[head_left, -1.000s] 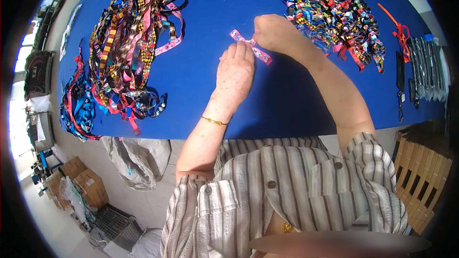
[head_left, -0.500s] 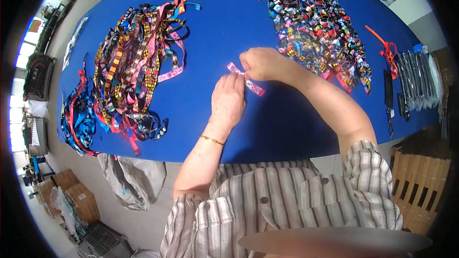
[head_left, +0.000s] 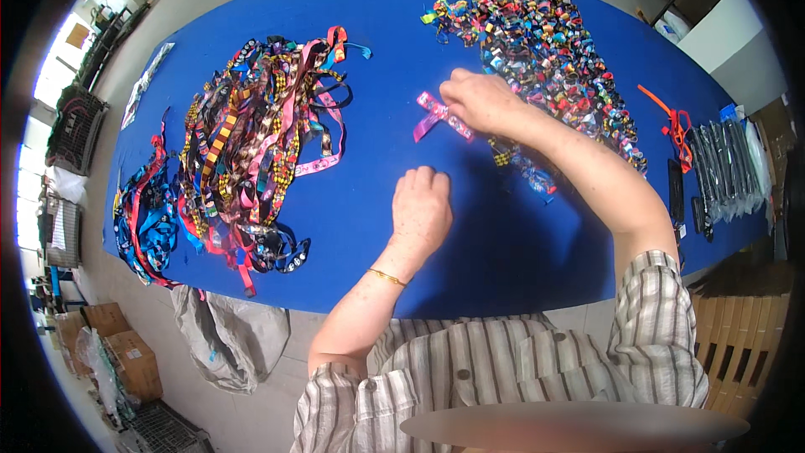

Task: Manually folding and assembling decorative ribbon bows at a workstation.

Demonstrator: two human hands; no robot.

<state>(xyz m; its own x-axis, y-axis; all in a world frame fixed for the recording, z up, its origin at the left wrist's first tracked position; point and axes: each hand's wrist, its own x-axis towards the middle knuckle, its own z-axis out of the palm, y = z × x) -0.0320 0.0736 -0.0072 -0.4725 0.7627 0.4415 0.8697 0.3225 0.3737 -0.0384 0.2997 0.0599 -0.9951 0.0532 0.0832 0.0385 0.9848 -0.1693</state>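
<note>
A short pink patterned ribbon strap [head_left: 443, 114], folded across itself with a purple-pink tail, is pinched in the fingers of my right hand [head_left: 485, 104]. That hand is just above the blue table, beside the near left edge of a large spread of small looped, multicoloured ribbon pieces [head_left: 545, 50]. Closer to me, my left hand [head_left: 422, 210] is loosely closed with its fingers curled down, apart from the strap. No object shows in it.
Left on the blue table [head_left: 394, 25] lies a heap of long patterned lanyards [head_left: 243, 134], with a blue-and-red bundle [head_left: 147, 214] beside it. At the right are plastic-wrapped black items [head_left: 725, 164] and an orange strap [head_left: 681, 138]. A grey sack [head_left: 231, 340] lies below the table's front edge.
My hands have separated. The right has lifted away with the pink strap, now folded across itself; the left has let go of it and drawn back toward me. The view has shifted slightly.
</note>
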